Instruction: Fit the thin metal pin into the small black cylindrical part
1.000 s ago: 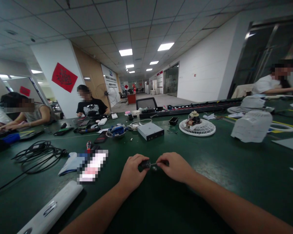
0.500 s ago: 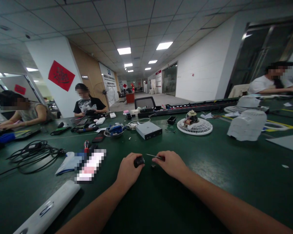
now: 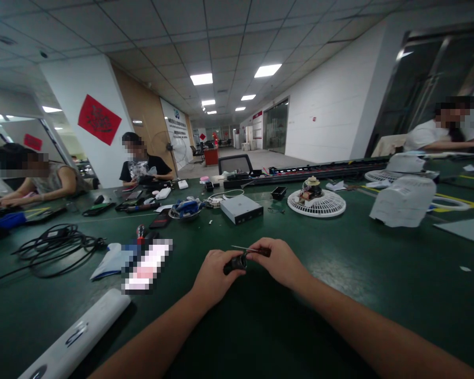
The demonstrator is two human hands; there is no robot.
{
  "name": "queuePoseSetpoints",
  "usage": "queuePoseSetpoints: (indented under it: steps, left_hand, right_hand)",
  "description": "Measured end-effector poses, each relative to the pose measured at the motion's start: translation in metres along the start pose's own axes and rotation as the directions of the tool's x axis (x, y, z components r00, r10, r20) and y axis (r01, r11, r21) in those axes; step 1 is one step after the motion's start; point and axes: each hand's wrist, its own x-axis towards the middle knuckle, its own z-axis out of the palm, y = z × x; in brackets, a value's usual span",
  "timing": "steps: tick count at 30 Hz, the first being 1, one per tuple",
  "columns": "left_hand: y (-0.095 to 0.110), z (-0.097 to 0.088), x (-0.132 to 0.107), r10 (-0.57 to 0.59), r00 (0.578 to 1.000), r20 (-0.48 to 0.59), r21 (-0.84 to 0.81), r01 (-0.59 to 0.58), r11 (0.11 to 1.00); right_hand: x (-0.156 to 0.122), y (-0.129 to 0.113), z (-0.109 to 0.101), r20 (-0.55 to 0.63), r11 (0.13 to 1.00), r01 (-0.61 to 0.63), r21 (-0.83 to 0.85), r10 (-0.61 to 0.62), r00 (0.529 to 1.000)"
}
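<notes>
My left hand [image 3: 214,276] is closed round a short black cylindrical part [image 3: 237,263], its round open end turned to the right. My right hand [image 3: 278,260] grips a screwdriver [image 3: 263,251] with a dark red handle, its thin shaft pointing left above the cylinder. The right fingertips are at the cylinder's open end; a small piece may be between them, but I cannot make it out. Both hands are just over the green table [image 3: 339,295].
Beyond my hands lies a grey disc drive [image 3: 242,209], with a white fan grille with motor [image 3: 316,202] to its right. At left are a coiled black cable [image 3: 59,247] and a long white device [image 3: 79,334]. Other people sit around the table.
My left hand has moved right with the cylinder, and its open end now meets the right fingertips. The small shiny piece below the right fingers no longer shows on the table.
</notes>
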Motion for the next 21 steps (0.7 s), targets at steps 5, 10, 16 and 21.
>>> queuePoseSetpoints:
  steps: [5, 10, 16, 21]
  left_hand:
    - [0.004, 0.0, -0.002, 0.139, 0.989, -0.047, -0.02, -0.14, 0.99]
    - [0.003, -0.001, -0.002, 0.274, 0.959, -0.072, -0.029, -0.277, 0.96]
    - [0.006, -0.004, -0.002, 0.317, 0.947, -0.056, -0.063, -0.32, 0.945]
    - [0.004, 0.001, -0.001, 0.124, 0.982, -0.14, -0.032, -0.13, 0.991]
  right_hand:
    - [-0.004, -0.003, 0.004, -0.016, 0.986, 0.108, 0.126, -0.106, 0.994]
    - [0.0, 0.001, 0.006, 0.057, 0.984, -0.025, 0.178, 0.015, 0.998]
    - [0.003, 0.01, 0.012, 0.189, 0.924, -0.157, 0.349, 0.095, 0.977]
    - [0.003, 0.008, 0.004, 0.054, 0.988, -0.009, 0.153, 0.0, 0.999]
